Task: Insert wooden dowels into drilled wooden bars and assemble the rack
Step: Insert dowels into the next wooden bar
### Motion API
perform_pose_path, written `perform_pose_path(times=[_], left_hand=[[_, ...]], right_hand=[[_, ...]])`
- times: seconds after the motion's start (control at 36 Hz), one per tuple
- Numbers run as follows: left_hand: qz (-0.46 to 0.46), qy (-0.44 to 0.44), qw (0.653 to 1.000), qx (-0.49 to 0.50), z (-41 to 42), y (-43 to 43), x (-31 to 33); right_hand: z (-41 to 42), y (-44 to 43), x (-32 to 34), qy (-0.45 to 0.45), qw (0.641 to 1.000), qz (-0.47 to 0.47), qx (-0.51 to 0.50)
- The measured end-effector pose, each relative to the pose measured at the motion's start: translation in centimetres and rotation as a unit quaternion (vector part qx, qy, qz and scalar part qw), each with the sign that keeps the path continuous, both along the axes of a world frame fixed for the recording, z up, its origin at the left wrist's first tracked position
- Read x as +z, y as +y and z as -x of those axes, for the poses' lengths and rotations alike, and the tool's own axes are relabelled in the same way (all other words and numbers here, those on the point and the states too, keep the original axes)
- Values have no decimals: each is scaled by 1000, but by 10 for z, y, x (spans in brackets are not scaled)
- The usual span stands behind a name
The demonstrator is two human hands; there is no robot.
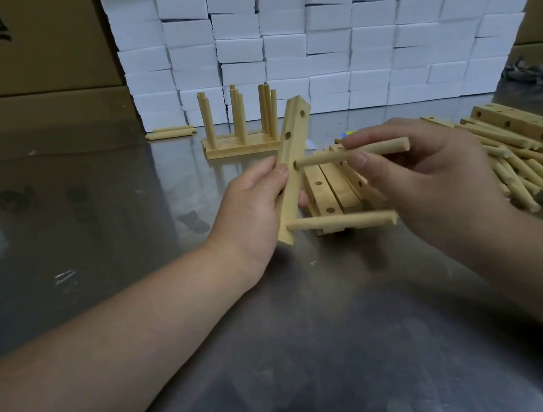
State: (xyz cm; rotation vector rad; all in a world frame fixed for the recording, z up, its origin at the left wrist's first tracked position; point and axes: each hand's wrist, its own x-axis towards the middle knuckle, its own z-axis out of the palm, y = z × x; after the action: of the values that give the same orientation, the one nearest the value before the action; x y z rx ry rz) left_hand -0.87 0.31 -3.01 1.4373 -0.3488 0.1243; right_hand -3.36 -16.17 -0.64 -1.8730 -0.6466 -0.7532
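— Above the counter [283, 359], what has the left hand [256, 207] got?
— Its grip is closed round a drilled bar [294, 154], thumb on the near face and fingers behind. The bar stands tilted, its top end leaning away and to the right.
— And the right hand [432, 177]?
— Right of the bar, its thumb and fingertips pinch a dowel [322, 158] held level. The dowel's left end meets the bar's face at a hole about halfway up; how deep it sits I cannot tell.
— Anything already in the bar?
— A second dowel [341, 221] juts rightward from near its bottom end. Two holes above the pinched dowel are open.
— What lies around the bar?
— Just behind it, a stack of bars [333, 190] lies flat on the counter. Farther right of the bar is a heap of dowels and bars [528, 172]. Beyond its top end stands a rack [241, 147] with upright dowels. Beyond the bar and well to its left, two loose dowels [170, 132] lie by a wall of white boxes [311, 45]
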Motion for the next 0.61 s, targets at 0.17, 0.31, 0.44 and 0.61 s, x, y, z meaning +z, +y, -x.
perform_pose_path(times=[0.17, 0.31, 0.44, 0.61], left_hand=[[49, 26, 997, 45, -5, 5, 2], [-51, -36, 998, 29, 1, 2, -1], [-82, -64, 994, 17, 4, 2, 1], [-86, -83, 993, 0, 5, 0, 1]], right_hand=[[4, -4, 12, -59, 995, -3, -79], [-5, -8, 11, 60, 982, 89, -156], [-2, -8, 14, 89, 972, 167, -140], [0, -3, 12, 115, 945, 289, -101]])
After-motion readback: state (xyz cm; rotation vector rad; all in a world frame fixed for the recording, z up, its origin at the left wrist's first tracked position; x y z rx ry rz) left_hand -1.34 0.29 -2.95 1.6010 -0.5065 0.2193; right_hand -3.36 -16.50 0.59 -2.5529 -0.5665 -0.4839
